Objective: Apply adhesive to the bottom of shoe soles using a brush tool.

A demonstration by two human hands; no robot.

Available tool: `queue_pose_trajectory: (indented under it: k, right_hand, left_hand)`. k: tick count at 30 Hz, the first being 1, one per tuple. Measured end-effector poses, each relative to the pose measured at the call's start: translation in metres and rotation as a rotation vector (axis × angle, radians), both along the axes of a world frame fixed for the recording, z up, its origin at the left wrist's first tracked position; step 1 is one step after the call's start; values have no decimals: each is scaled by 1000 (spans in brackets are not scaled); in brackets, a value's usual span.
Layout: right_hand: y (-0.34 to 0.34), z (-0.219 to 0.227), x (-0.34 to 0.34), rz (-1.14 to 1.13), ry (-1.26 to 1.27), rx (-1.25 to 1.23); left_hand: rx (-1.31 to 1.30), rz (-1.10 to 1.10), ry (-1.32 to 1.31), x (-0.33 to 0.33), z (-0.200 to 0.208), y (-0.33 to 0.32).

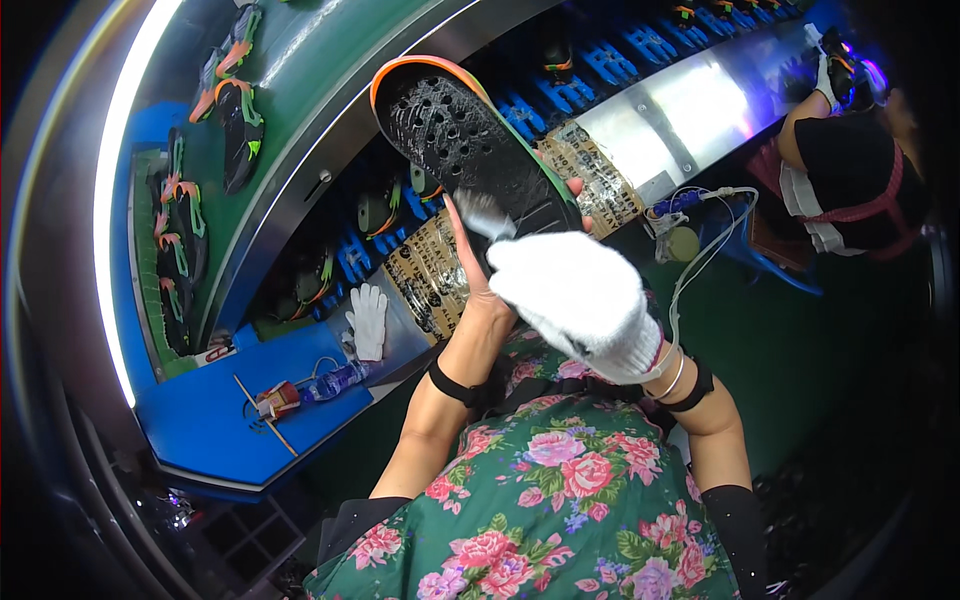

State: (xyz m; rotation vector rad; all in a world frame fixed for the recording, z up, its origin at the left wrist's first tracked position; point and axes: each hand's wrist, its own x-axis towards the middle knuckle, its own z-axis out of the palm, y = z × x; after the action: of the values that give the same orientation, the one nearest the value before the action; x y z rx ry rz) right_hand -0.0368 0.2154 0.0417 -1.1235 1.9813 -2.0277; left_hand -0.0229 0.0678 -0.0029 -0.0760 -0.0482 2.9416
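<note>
Tilted up in front of me is a black shoe sole (pixel 430 115) with an orange and green rim. Holes dot its far part, and a wet-looking sheen covers its inner face. My bare left hand (pixel 478 275) grips it from beneath, thumb along the left edge and fingertips showing at the right edge. A brush (pixel 485 213), blurred by motion, touches the sole near its lower middle. Its handle is hidden inside my right hand (pixel 575 290), which wears a white knit glove and is closed around it.
A blue side table (pixel 220 430) holds a plastic bottle (pixel 335 382). A loose white glove (pixel 369 322) lies beside it. Shoe parts (pixel 238 130) sit on the green conveyor at left. A metal ledge (pixel 680 120) runs toward a co-worker (pixel 850 160) at right; a thin hose (pixel 690 265) hangs nearby.
</note>
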Motion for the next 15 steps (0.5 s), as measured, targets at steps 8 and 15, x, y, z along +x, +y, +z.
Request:
queue_pose_trajectory:
  k: [8,15]
  right_hand:
    - [11,14,-18,-68,242,104]
    - [16,15,-17,26,77,14]
  left_hand:
    - [-103,44,0,-9,4,-9]
    - [-66,37,47,-16,-1,-16]
